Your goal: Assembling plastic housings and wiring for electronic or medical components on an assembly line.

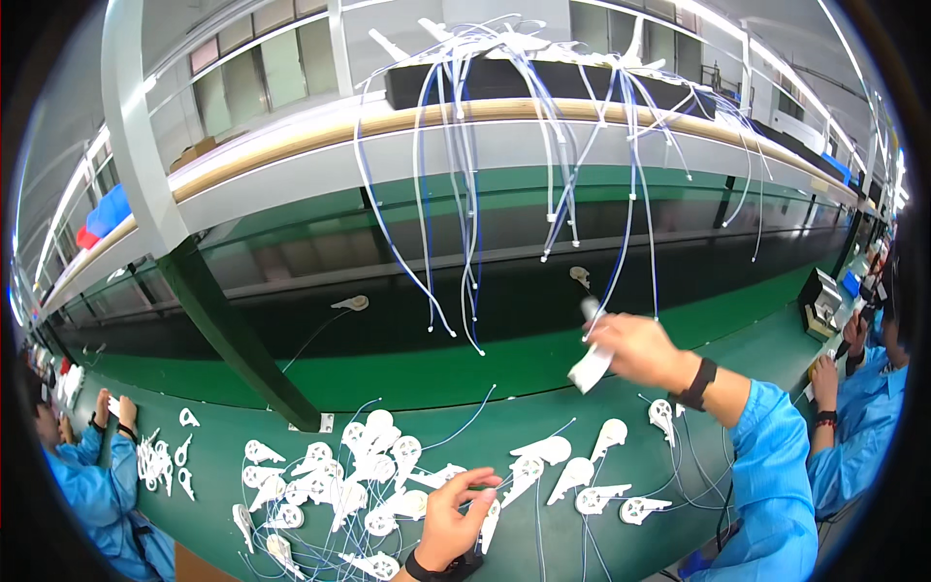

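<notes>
White, blurred, broad-ended piece (589, 371) in the right hand's (638, 349) grip, left hand (454, 522) loosely parted

Green worktable (218, 412), wood-edged shelf (320, 155) above — pale upright (134, 107) at left — windows (284, 70) behind, strip light (716, 21) overhead.

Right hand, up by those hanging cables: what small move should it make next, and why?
I'd probably draw the right hand slightly back toward the person, clear of the hanging cables. One cable end overlaps it in this view, though I can't tell whether they touch, and the hand grips a blurred white item that could snag.
</notes>
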Demonstrator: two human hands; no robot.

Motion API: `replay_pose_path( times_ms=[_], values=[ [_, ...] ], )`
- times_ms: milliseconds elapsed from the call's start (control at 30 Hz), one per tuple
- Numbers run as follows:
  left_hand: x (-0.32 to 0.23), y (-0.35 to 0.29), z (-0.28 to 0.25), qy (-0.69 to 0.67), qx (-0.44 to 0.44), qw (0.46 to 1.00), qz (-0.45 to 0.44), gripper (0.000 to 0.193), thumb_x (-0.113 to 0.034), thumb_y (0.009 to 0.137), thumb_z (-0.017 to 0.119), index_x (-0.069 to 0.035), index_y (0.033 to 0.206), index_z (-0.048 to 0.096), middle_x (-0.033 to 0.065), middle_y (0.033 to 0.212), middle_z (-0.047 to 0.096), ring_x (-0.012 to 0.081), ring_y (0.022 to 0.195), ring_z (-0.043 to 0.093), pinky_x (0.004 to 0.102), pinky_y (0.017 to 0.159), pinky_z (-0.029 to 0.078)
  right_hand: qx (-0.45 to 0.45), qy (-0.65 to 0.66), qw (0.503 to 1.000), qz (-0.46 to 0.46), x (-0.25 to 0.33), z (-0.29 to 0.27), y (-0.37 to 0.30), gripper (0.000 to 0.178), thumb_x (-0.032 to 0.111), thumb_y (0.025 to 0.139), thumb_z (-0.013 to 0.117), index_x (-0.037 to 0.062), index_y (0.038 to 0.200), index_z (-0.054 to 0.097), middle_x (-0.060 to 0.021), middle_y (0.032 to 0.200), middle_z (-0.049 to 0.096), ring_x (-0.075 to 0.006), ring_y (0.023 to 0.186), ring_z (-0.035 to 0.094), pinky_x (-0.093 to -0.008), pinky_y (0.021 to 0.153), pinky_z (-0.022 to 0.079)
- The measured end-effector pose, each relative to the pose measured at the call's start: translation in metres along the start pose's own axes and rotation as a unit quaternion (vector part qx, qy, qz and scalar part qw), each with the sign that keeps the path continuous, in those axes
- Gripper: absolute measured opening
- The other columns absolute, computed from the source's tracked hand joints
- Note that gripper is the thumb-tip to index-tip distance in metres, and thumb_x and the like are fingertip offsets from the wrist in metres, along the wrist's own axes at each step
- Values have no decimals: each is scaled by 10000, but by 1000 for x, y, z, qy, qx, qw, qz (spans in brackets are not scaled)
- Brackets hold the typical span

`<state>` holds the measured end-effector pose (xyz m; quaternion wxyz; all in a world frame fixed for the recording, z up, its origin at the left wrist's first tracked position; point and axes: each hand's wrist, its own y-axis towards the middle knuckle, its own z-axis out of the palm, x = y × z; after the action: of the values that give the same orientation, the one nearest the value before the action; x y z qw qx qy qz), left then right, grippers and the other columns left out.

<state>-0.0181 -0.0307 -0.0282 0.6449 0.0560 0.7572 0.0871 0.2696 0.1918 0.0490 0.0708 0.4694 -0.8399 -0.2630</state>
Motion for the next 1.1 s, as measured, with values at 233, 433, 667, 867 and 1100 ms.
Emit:
replay_pose_path(
  times_ms=[233,433,667,867,1100],
  values=[
    [27,0,26,-456,89,872,-154,620,-480,1042,244,21,1347,445,162,1282,562,288,1220,529,437,1013,449,56,161,931,-323,138,-7,10,475,101,830,580,124,1302,529,-47,1310,566,-177,821,630,-307,681,532],
    [15,2,26,-454,-65,866,-201,441,-335,1036,351,-2,1314,431,195,1067,614,330,1019,623,474,902,511,92,247,937,-230,123,-6,10,507,119,842,609,130,1342,530,-102,1248,612,-274,1027,640,-369,818,541],
    [14,0,19,-454,-65,871,-177,358,-236,1030,385,32,1260,443,197,920,634,344,791,680,467,723,570,196,-2,978,70,-45,36,-48,212,105,714,684,81,923,711,-98,913,688,-290,901,666,-402,772,542],
    [13,-1,19,-432,-64,880,-185,344,-220,1032,375,39,1246,447,193,911,637,332,789,676,451,729,565,328,-89,940,30,-81,65,-75,187,100,739,671,93,925,689,-115,936,671,-308,860,678,-416,716,548],
    [17,-6,18,-469,-48,865,-172,333,-187,1029,421,50,1261,440,180,926,635,310,791,690,421,720,592,125,-64,980,144,-79,70,-83,95,58,729,643,70,823,651,-122,834,669,-318,728,665,-418,662,544]
  ],
)
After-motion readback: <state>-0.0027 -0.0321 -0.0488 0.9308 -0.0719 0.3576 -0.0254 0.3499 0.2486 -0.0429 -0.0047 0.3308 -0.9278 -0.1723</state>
